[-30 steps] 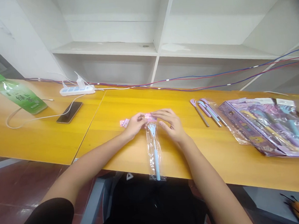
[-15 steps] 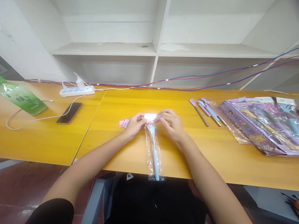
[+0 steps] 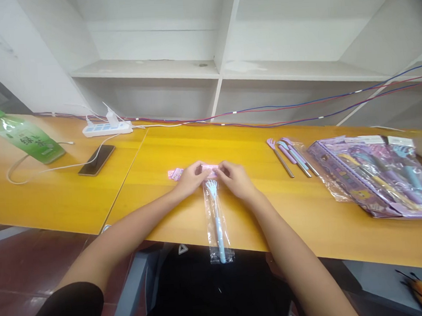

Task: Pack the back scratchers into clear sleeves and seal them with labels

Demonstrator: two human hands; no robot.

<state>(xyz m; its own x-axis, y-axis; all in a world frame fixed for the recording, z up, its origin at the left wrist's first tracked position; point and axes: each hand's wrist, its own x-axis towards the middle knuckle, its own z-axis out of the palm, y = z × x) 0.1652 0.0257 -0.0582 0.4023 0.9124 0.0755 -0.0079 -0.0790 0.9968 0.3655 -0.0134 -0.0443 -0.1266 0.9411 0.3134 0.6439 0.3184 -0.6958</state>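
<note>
A light-blue back scratcher (image 3: 219,234) lies inside a clear plastic bag (image 3: 210,225), its claw end away from me and its handle end past the table's front edge. Across the top of the bag is a pink header card (image 3: 209,171). My left hand (image 3: 191,177) pinches the card's left end, and my right hand (image 3: 236,177) pinches its right end, thumb and fingers closed. Small pink cards (image 3: 176,174) lie just left of my left hand.
Loose back scratchers (image 3: 292,156) lie to the right, beside a purple box (image 3: 355,186) full of bagged ones. On the left are a phone (image 3: 97,160), a green tea bottle (image 3: 32,139) and a power strip (image 3: 107,128). White shelves (image 3: 147,68) stand behind the table.
The card's face has gone from bright white to pink as it tilted in my fingers. The bag with the scratcher has slid slightly toward me. My right fingers have curled in more.
</note>
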